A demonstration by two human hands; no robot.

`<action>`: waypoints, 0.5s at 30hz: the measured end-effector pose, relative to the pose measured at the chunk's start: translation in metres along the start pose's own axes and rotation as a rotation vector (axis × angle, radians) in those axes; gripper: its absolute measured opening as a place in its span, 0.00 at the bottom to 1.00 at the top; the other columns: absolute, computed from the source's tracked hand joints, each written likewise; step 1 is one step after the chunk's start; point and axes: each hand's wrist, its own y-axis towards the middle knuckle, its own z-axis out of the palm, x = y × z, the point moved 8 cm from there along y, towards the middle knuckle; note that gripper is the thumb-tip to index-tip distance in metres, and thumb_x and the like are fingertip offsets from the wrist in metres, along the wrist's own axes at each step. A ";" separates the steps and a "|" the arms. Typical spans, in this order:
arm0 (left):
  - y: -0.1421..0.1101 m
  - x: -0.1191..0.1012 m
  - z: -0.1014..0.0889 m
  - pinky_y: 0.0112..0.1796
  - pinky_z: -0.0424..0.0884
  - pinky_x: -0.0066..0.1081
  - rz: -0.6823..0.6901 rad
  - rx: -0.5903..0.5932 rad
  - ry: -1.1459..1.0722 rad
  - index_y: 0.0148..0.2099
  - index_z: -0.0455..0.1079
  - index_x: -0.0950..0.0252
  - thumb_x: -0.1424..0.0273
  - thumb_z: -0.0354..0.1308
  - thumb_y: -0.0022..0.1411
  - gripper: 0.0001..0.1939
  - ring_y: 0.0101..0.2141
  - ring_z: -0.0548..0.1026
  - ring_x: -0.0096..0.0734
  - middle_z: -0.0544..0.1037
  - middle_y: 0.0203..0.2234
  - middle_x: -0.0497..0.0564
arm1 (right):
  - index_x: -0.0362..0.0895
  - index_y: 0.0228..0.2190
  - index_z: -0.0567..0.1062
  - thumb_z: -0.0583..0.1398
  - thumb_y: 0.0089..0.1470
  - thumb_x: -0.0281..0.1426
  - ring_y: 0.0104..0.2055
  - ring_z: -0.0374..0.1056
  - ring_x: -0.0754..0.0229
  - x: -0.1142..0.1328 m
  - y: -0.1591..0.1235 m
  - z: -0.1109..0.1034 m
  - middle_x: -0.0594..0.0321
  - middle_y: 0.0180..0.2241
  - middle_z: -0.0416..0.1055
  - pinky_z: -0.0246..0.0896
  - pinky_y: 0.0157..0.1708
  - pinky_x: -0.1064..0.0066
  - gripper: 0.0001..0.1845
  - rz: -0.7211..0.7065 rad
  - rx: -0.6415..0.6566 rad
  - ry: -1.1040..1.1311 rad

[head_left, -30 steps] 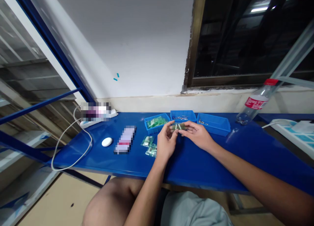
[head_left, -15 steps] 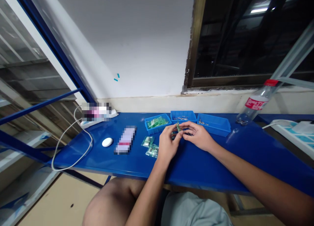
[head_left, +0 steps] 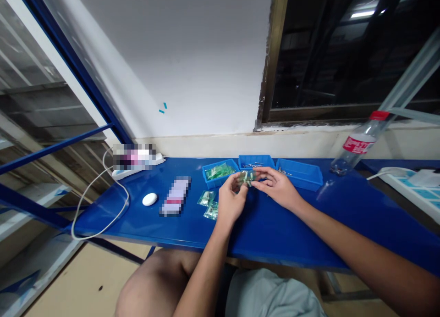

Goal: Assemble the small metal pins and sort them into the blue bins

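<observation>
Between both hands, above the blue table, is a small clear green-tinted plastic bag [head_left: 248, 176] with light metal-looking pieces in it. My left hand [head_left: 232, 197] pinches its left side, thumb in front. My right hand [head_left: 275, 186] grips the right edge with thumb and fingers. Left of my left hand lie two similar filled bags, one [head_left: 206, 197] behind the other [head_left: 211, 210], which my wrist partly covers. Behind my hands stand a blue bin of green bags [head_left: 220, 174], a bin of thin metal pieces [head_left: 256, 161] and a bin with a few small metal parts [head_left: 299, 175].
On the blue table [head_left: 295, 234] lie a blurred-out phone-like object [head_left: 175, 195] and a white oval object [head_left: 150, 199]. A white cable [head_left: 84, 202] loops over the left edge. A plastic bottle [head_left: 357, 145] stands at the right rear, near a white power strip [head_left: 402, 184].
The bag has turned from edge-on to flat, so its face and contents now show. Both hands have shifted slightly to the left.
</observation>
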 end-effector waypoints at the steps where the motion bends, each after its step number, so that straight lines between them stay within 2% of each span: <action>1: 0.000 0.000 0.003 0.51 0.78 0.36 -0.003 0.026 -0.030 0.55 0.72 0.63 0.74 0.63 0.66 0.16 0.47 0.83 0.38 0.84 0.48 0.57 | 0.48 0.52 0.78 0.74 0.51 0.42 0.49 0.77 0.52 -0.001 0.000 0.003 0.55 0.47 0.80 0.76 0.49 0.60 0.28 0.010 0.035 0.024; 4: -0.002 -0.003 0.005 0.49 0.79 0.36 0.013 0.053 -0.004 0.56 0.71 0.63 0.71 0.63 0.68 0.16 0.46 0.83 0.38 0.84 0.46 0.57 | 0.46 0.46 0.80 0.74 0.51 0.43 0.45 0.78 0.52 -0.008 0.001 0.006 0.56 0.43 0.81 0.77 0.47 0.60 0.23 0.059 0.066 0.082; 7: -0.004 -0.011 0.000 0.47 0.80 0.37 0.105 -0.017 0.197 0.56 0.72 0.62 0.69 0.63 0.69 0.15 0.50 0.81 0.40 0.81 0.51 0.59 | 0.45 0.38 0.78 0.75 0.48 0.45 0.35 0.77 0.55 -0.014 0.003 -0.004 0.59 0.34 0.80 0.77 0.35 0.63 0.22 0.072 -0.026 0.063; 9: -0.006 -0.018 0.000 0.48 0.80 0.39 0.173 -0.041 0.313 0.56 0.73 0.61 0.67 0.64 0.69 0.15 0.52 0.79 0.42 0.78 0.54 0.59 | 0.46 0.36 0.76 0.75 0.48 0.45 0.33 0.76 0.56 -0.014 0.003 -0.010 0.61 0.33 0.79 0.76 0.31 0.65 0.22 0.057 -0.087 0.040; 12: -0.007 -0.020 0.008 0.50 0.80 0.41 0.188 0.021 0.346 0.57 0.75 0.61 0.63 0.66 0.68 0.18 0.52 0.79 0.44 0.78 0.53 0.59 | 0.47 0.38 0.76 0.74 0.49 0.42 0.40 0.78 0.54 -0.013 0.001 -0.009 0.60 0.37 0.79 0.78 0.39 0.63 0.20 0.037 -0.077 0.032; 15: -0.007 -0.019 0.012 0.51 0.81 0.41 0.163 0.084 0.292 0.61 0.74 0.59 0.60 0.66 0.67 0.23 0.53 0.79 0.45 0.78 0.56 0.59 | 0.47 0.45 0.78 0.73 0.49 0.37 0.50 0.78 0.50 -0.008 -0.002 0.005 0.56 0.47 0.80 0.77 0.50 0.59 0.22 0.030 0.079 0.062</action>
